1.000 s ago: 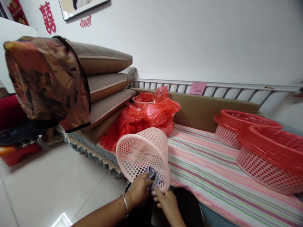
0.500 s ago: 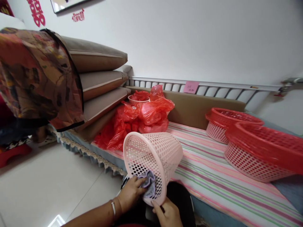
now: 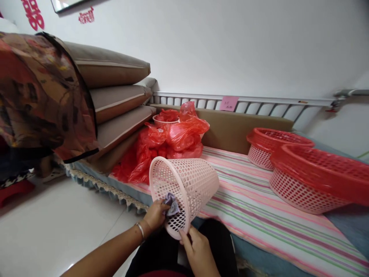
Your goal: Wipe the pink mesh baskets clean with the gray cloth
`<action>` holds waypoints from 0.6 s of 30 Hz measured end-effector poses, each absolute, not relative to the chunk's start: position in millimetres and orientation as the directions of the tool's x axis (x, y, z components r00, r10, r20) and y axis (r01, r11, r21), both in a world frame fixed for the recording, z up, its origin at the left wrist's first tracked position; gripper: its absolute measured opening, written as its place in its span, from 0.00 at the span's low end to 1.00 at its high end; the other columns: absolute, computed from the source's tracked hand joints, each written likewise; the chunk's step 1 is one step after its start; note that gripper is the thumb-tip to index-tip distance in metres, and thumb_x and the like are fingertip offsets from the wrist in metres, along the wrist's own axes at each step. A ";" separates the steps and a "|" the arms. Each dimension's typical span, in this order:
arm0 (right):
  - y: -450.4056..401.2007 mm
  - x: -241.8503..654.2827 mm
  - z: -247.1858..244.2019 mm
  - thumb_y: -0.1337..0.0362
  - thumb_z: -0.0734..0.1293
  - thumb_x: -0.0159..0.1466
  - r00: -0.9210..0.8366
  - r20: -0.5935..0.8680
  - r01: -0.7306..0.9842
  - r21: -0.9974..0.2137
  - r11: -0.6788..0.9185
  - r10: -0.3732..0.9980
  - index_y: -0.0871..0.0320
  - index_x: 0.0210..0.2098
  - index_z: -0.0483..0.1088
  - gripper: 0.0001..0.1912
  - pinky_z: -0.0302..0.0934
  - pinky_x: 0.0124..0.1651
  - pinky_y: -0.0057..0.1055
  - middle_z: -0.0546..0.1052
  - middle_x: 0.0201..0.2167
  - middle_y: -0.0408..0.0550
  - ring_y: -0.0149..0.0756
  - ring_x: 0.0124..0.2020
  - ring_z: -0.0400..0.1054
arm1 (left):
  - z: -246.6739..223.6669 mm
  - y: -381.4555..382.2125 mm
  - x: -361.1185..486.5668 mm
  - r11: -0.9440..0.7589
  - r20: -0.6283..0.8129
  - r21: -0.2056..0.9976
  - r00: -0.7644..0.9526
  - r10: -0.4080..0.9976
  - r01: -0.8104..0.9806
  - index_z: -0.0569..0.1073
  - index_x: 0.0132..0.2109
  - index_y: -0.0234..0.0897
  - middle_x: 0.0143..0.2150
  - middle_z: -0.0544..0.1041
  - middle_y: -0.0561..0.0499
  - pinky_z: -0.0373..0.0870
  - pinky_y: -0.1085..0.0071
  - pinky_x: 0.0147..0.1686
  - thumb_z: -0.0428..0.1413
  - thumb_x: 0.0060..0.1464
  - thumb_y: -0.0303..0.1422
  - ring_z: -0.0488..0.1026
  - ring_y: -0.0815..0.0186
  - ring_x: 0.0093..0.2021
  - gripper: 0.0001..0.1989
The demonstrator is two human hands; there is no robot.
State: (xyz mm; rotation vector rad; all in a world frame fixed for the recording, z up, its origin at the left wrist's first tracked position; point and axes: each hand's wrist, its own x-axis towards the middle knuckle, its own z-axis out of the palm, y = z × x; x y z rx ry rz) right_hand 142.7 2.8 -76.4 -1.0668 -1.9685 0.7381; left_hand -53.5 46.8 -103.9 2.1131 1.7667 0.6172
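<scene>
A pale pink perforated plastic basket (image 3: pixel 198 175) lies tilted on its side above my lap, its round mouth facing me and to the left. My right hand (image 3: pixel 194 242) grips the lower rim, thumb on the near side and fingers partly hidden behind it. At the mouth is my left hand (image 3: pixel 156 214), with a bracelet on its wrist. Its fingers are closed on a small grey-purple cloth (image 3: pixel 172 204), which touches the basket's inner wall.
Red plastic bags (image 3: pixel 184 134) are heaped behind the basket on a striped sheet (image 3: pixel 248 196). Two pink baskets with red plastic over their rims (image 3: pixel 311 192) stand at right. Stacked cushions (image 3: pixel 118 100) and a patterned cloth (image 3: pixel 43 96) are at left.
My left hand has drawn the cloth upward and slightly left inside the basket mouth. The basket has shifted a little up and left in view, as has the whole scene.
</scene>
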 end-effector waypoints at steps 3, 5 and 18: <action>2.2 139.3 -77.9 0.52 0.54 0.66 -0.355 0.360 0.413 -0.768 0.490 0.863 0.61 0.37 0.71 0.21 0.65 0.33 0.25 0.77 0.29 0.53 0.37 0.31 0.73 | -94.1 23.7 -31.3 -0.197 0.106 0.650 0.169 0.980 0.734 0.77 0.46 0.41 0.45 0.77 0.51 0.69 0.74 0.44 0.50 0.41 0.17 0.73 0.64 0.44 0.25; 2.0 139.9 -79.6 0.52 0.54 0.66 -0.346 0.379 0.404 -0.765 0.501 0.858 0.60 0.37 0.71 0.21 0.66 0.35 0.26 0.77 0.30 0.54 0.38 0.33 0.73 | -87.2 8.7 -19.9 -0.197 0.111 0.717 0.170 0.979 0.669 0.75 0.48 0.38 0.45 0.77 0.50 0.70 0.75 0.43 0.49 0.42 0.18 0.73 0.66 0.44 0.26; -1.3 155.4 -67.4 0.52 0.56 0.65 -0.330 0.351 0.393 -0.793 0.466 0.876 0.60 0.34 0.71 0.20 0.64 0.30 0.23 0.76 0.26 0.50 0.34 0.26 0.71 | -103.7 48.1 -80.1 -0.325 0.156 0.177 0.300 0.941 0.929 0.76 0.41 0.37 0.54 0.70 0.43 0.62 0.56 0.49 0.49 0.57 0.28 0.64 0.53 0.50 0.11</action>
